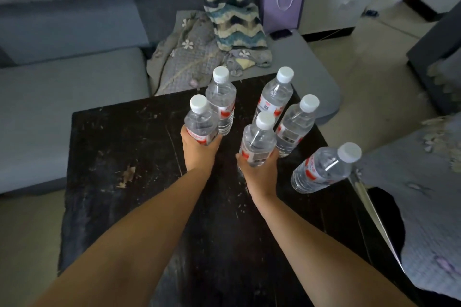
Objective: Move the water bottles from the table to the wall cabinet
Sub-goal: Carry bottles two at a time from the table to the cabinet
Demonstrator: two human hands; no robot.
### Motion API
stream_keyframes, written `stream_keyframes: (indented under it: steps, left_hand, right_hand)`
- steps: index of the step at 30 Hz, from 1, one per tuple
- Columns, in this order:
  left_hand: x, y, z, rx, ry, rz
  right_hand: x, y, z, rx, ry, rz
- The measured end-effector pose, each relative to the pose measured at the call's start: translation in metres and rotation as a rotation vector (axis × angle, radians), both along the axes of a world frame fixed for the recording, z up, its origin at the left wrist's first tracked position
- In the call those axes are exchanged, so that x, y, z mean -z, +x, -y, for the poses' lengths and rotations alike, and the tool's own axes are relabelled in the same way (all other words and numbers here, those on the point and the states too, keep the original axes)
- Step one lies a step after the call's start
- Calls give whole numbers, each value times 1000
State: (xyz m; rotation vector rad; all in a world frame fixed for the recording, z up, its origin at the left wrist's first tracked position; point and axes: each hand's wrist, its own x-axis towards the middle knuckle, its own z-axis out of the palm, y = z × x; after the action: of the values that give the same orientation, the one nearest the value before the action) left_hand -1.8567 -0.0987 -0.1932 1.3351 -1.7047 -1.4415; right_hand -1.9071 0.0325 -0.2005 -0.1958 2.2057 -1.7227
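Several clear water bottles with white caps and red labels stand on a scratched black table (129,147). My left hand (199,151) is wrapped around the lower part of the nearest left bottle (200,122). My right hand (259,169) grips the middle bottle (258,141) from below. Behind the left one stands another bottle (221,97). Two more bottles (275,93) (296,124) stand at the back right. A last bottle (324,169) is near the table's right edge. No wall cabinet is in view.
A grey sofa (62,77) runs behind and left of the table, with a crumpled quilted cover (184,57) and a zigzag blanket (232,0) on it. A purple paper bag (283,5) stands at the back. A covered seat (424,182) is close on the right.
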Motion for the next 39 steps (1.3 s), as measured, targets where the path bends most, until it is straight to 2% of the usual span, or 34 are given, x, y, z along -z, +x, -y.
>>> stream_keyframes:
  steps: [7,13,23,30,39]
  left_hand:
    - [-7,13,3,49,-20,70]
    - [-14,52,-12,195,71,95]
    - [-58,115,-48,590,235,-52]
    - [-75,135,-98,861,192,4]
    - [-82,152,-192,1097,128,96]
  right_hand:
    - [-3,-12,-13,-93,63,7]
    - [-10,12,-32,-102,33,182]
    - [-50,85,-89,46,-218,458]
    - [-75,132,-148,222,-108,309]
    - [-84,198,-261,490,79,125]
